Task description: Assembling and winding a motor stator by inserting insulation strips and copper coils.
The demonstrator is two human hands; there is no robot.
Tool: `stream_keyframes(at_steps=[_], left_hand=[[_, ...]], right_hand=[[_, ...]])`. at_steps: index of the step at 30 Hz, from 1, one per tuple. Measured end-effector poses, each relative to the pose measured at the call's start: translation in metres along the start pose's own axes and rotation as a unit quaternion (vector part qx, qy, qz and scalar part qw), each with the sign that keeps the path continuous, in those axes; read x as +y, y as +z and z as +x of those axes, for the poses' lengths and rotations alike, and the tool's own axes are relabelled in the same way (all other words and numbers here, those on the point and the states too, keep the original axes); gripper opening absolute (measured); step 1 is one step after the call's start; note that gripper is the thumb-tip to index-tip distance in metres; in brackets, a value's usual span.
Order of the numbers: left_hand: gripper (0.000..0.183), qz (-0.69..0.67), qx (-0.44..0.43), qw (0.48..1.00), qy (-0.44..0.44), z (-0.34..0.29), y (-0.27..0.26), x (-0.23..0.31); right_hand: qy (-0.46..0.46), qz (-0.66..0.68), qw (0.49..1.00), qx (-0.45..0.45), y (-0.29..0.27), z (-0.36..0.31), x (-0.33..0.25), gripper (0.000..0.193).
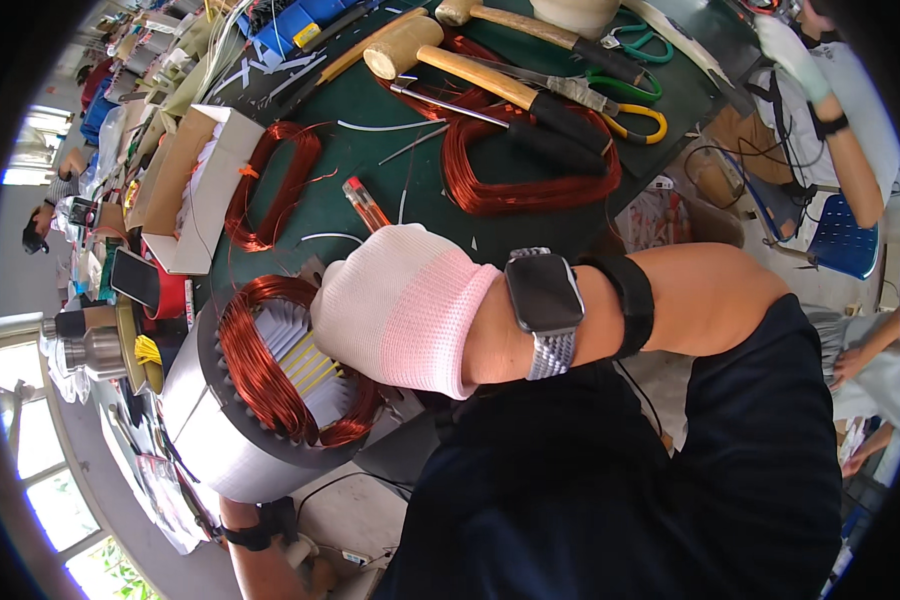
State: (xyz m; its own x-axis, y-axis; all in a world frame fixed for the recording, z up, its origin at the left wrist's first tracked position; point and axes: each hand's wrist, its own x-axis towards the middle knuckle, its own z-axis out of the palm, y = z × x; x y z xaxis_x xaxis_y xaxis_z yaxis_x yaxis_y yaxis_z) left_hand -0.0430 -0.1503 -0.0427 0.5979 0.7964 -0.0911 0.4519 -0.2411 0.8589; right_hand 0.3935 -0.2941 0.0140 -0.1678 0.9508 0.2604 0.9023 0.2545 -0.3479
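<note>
A metal motor stator (195, 425) lies on its side at the left, its round opening turned toward me. Bundles of red-brown copper wire (245, 370) loop out of it, with white slot papers (282, 330) and yellow strips between them. My right hand (385, 305), in a white and pink knit glove, is closed at the stator's right rim beside the winding. Its fingers curl out of sight, so what they grip is hidden. Below the stator my left forearm (255, 565) comes up with a black wristband; the stator covers that hand.
On the green table (370, 165) lie an oval copper coil (275, 185), a larger coil (530, 195), a wooden mallet (470, 75), yellow-and-green scissors (635, 115) and a red cutter knife (365, 205). A white box (210, 190) stands left. Other people work at the right and far left.
</note>
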Motion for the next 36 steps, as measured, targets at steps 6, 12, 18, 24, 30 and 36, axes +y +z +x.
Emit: stream_keyframes(at_steps=[6, 12, 18, 24, 30, 36], left_hand=[[0.051, -0.044, 0.03, 0.998, 0.015, 0.022, 0.012, -0.001], [0.052, -0.092, 0.105, 0.989, 0.041, 0.036, 0.044, 0.01], [0.032, 0.038, 0.238, 0.97, -0.025, -0.008, 0.02, 0.102], [0.051, 0.063, 0.147, 0.9, 0.405, 0.009, 0.035, 0.185], [0.04, -0.24, 0.176, 0.902, 0.311, -0.003, 0.03, 0.162], [0.023, 0.09, 0.244, 0.934, 0.243, 0.004, 0.007, 0.051]], right_hand=[[0.03, 0.002, 0.999, -0.034, 0.004, 0.005, -0.003, 0.01], [-0.001, -0.079, 0.991, -0.112, -0.008, 0.006, 0.013, 0.015], [0.075, 0.09, 0.973, 0.198, -0.071, -0.01, -0.002, 0.017], [-0.123, 0.196, 0.956, 0.181, -0.056, 0.03, -0.118, 0.034], [-0.262, 0.129, 0.95, 0.109, -0.037, 0.075, -0.138, 0.037], [0.047, 0.225, 0.941, 0.249, -0.038, 0.064, -0.084, 0.031]])
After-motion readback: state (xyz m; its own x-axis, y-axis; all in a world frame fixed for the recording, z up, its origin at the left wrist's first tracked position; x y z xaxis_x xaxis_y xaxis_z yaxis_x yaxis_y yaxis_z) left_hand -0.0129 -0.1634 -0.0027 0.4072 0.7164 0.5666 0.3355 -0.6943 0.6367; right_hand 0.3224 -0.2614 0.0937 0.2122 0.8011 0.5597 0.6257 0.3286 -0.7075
